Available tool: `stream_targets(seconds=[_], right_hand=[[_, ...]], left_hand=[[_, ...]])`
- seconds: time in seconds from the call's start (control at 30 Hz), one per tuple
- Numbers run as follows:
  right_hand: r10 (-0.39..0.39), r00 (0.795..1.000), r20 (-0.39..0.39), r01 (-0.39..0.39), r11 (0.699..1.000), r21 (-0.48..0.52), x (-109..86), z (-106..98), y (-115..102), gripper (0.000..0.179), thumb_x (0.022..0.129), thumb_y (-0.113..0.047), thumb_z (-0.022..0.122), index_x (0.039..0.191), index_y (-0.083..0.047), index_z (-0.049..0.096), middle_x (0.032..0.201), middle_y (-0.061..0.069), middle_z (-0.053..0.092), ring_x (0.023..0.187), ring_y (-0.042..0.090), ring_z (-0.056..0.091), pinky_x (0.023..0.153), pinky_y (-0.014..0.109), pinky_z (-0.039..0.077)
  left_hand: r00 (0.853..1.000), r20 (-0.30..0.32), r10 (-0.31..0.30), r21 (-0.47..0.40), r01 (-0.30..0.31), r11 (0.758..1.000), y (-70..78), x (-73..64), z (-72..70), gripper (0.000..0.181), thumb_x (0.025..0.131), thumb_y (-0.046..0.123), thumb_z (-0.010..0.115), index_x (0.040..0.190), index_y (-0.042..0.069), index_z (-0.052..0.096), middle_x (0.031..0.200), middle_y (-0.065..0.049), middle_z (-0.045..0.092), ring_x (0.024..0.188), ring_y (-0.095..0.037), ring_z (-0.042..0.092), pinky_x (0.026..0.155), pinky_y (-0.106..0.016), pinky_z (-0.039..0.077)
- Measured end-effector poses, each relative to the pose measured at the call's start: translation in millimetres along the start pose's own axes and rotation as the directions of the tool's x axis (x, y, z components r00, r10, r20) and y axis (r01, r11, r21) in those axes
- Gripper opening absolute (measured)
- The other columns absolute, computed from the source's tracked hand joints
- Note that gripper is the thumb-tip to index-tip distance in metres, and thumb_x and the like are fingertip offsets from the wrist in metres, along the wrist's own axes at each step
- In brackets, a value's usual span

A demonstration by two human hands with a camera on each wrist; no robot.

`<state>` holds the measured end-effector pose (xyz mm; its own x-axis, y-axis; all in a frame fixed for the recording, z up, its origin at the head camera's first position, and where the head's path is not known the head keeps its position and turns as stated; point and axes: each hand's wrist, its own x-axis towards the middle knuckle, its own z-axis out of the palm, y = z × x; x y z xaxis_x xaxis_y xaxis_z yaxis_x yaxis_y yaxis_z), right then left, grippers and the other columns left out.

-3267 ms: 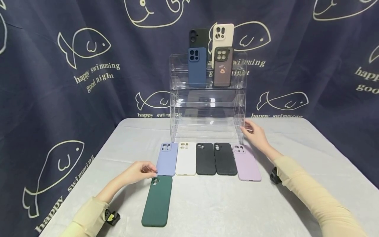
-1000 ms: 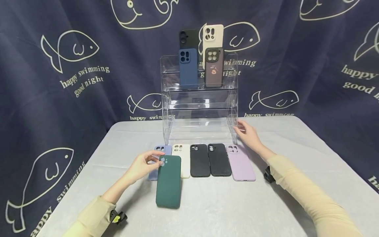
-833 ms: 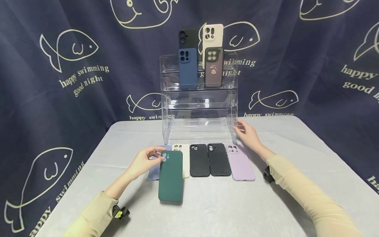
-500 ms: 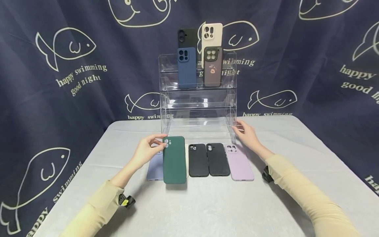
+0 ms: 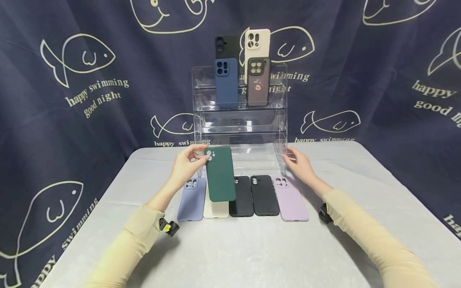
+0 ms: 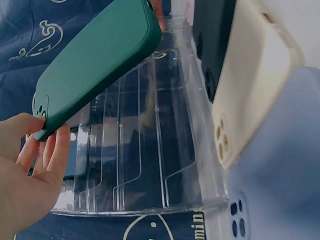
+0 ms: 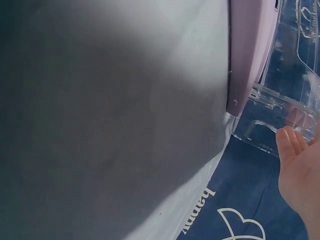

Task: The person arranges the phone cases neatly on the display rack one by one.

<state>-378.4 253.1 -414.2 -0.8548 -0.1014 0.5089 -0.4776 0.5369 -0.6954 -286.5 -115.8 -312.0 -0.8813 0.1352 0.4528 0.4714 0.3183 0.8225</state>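
My left hand [image 5: 184, 165] pinches a green phone case [image 5: 221, 176] by its camera-cutout corner, thumb in front. The case hangs upright above the table, before the lower part of a clear stepped display rack [image 5: 257, 162]. In the left wrist view the thumb and fingers grip one end of the green case [image 6: 95, 65]. My right hand [image 5: 301, 165] touches the rack's right side with its fingertips. The right wrist view shows its fingers [image 7: 286, 145] fairly straight against the clear plastic. Below the green case lies a white phone case [image 5: 217, 210], partly covered.
In a row before the rack lie a light blue case [image 5: 192, 202], two black cases [image 5: 265, 198] and a lilac case [image 5: 292, 202]. Blue [image 5: 227, 84], brown [image 5: 258, 88], black [image 5: 227, 46] and white [image 5: 262, 46] cases stand upright on the upper tiers. A patterned curtain [image 5: 108, 160] hangs behind.
My left hand has taken the green case off the table and carried it up, forward and rightward to the rack's front. The right hand has stayed at the rack's side.
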Motion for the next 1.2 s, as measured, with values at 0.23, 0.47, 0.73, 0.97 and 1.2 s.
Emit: stream_targets(seconds=[0.23, 0.47, 0.73, 0.97, 1.2], right_hand=[[-0.006, 1.000, -0.005, 0.006, 1.000, -0.012, -0.8, 0, -1, 0.044, 0.093, -0.012, 0.057, 0.129, 0.010, 0.046, 0.123, 0.030, 0.055, 0.108, 0.042, 0.059, 0.091, 0.043, 0.052], [0.013, 1.000, 0.014, -0.013, 0.999, -0.033, -2.5, 0, -2, 0.044, 0.093, -0.011, 0.056, 0.130, 0.011, 0.044, 0.126, 0.031, 0.053, 0.109, 0.043, 0.058, 0.092, 0.045, 0.051], [-0.004, 1.000, 0.002, 0.004, 0.999, -0.038, -1.3, 0, -2, 0.043, 0.093, -0.010, 0.057, 0.128, 0.011, 0.046, 0.122, 0.031, 0.055, 0.107, 0.042, 0.059, 0.091, 0.044, 0.052], [-0.003, 1.000, -0.001, 0.003, 1.000, -0.025, -1.2, 2, -2, 0.043, 0.092, -0.009, 0.058, 0.128, 0.011, 0.047, 0.123, 0.030, 0.055, 0.107, 0.042, 0.059, 0.091, 0.043, 0.052], [0.009, 1.000, 0.003, -0.009, 1.000, -0.029, -1.7, 0, -1, 0.044, 0.093, -0.011, 0.057, 0.130, 0.011, 0.045, 0.124, 0.031, 0.054, 0.109, 0.042, 0.059, 0.092, 0.044, 0.051]], left_hand=[[0.998, -0.019, 0.056, -0.022, -0.057, 0.998, 8.3, 16.2, 9.8, 0.032, 0.083, -0.001, 0.067, 0.114, -0.006, 0.062, 0.111, -0.024, 0.062, 0.070, -0.002, 0.059, 0.058, -0.012, 0.046], [0.995, -0.052, 0.087, -0.017, -0.088, 0.996, 2.5, 41.7, 18.7, 0.033, 0.083, 0.003, 0.069, 0.114, -0.002, 0.064, 0.114, -0.019, 0.064, 0.073, -0.003, 0.059, 0.059, -0.013, 0.047], [0.979, -0.119, 0.165, -0.002, -0.167, 0.986, -4.4, 72.5, 25.3, 0.032, 0.081, 0.009, 0.073, 0.112, 0.004, 0.067, 0.109, -0.014, 0.067, 0.072, -0.007, 0.062, 0.053, -0.014, 0.045], [0.968, -0.131, 0.216, 0.050, -0.211, 0.976, 2.5, 87.6, 32.2, 0.031, 0.082, 0.008, 0.072, 0.111, 0.002, 0.066, 0.109, -0.015, 0.067, 0.079, -0.025, 0.065, 0.068, -0.028, 0.054], [0.955, -0.148, 0.256, 0.109, -0.242, 0.964, 10.3, 107.2, 40.8, 0.030, 0.082, 0.010, 0.072, 0.112, 0.005, 0.067, 0.110, -0.012, 0.068, 0.081, -0.025, 0.067, 0.067, -0.026, 0.056]])
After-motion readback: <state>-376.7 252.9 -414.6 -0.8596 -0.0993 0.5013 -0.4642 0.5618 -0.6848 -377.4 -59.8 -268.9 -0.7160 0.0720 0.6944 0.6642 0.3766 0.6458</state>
